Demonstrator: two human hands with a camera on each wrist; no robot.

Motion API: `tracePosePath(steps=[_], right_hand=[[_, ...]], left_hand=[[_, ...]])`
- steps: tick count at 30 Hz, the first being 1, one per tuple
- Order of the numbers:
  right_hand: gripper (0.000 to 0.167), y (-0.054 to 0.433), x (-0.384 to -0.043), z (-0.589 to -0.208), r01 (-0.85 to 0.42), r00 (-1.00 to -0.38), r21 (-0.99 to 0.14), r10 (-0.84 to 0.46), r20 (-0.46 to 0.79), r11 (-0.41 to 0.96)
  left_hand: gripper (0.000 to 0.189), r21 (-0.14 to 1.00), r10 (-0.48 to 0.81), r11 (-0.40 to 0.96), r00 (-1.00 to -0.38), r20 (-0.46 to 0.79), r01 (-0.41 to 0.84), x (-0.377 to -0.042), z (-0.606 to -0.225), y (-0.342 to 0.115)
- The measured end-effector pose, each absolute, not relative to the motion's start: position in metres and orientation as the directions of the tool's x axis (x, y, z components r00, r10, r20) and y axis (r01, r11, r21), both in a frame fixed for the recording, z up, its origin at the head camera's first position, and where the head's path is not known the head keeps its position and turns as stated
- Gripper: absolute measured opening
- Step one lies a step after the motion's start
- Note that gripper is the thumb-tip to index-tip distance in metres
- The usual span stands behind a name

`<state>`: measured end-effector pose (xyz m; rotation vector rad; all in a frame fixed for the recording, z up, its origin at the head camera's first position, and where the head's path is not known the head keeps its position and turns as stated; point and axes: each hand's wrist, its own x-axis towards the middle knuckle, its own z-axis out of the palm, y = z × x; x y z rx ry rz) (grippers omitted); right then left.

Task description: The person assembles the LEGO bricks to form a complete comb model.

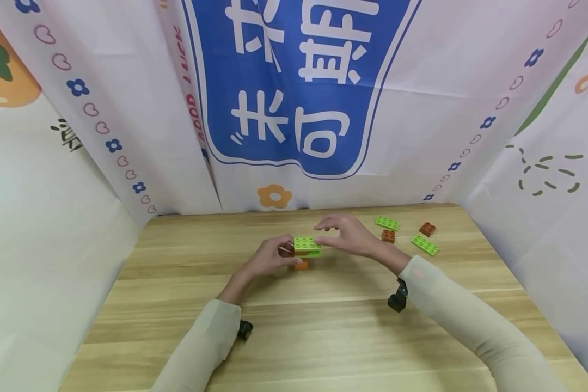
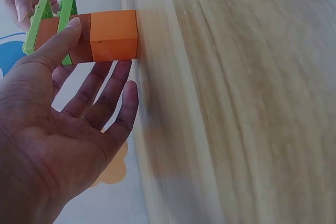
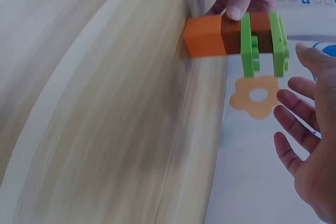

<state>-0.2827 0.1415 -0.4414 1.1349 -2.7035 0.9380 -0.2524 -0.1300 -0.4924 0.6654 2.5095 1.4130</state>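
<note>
A stack of toy building bricks stands on the table in front of me. From the bottom it has an orange brick, a brown brick, a green studded plate, another brown brick and a second green plate on top. My left hand holds the stack from the left, thumb on the near face and fingers behind it. The green plates jut out to the right beyond the bricks. Beside the stack's top, my right hand has its fingers spread and loosely bent, holding nothing; its thumb overlaps the top plate's right end in the head view.
Loose pieces lie at the back right of the wooden table: a green plate, another green plate, a brown brick and a second brown brick. A printed cloth hangs behind the table and along both sides.
</note>
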Motion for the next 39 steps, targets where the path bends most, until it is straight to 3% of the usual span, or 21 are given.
tracePosePath(steps=[39], right_hand=[[0.046, 0.268, -0.306, -0.454, -0.585, -0.798, -0.442, -0.579, 0.164, 0.68]], left_hand=[[0.022, 0.861, 0.443, 0.438, -0.895, 0.043, 0.258, -0.252, -0.498, -0.131]])
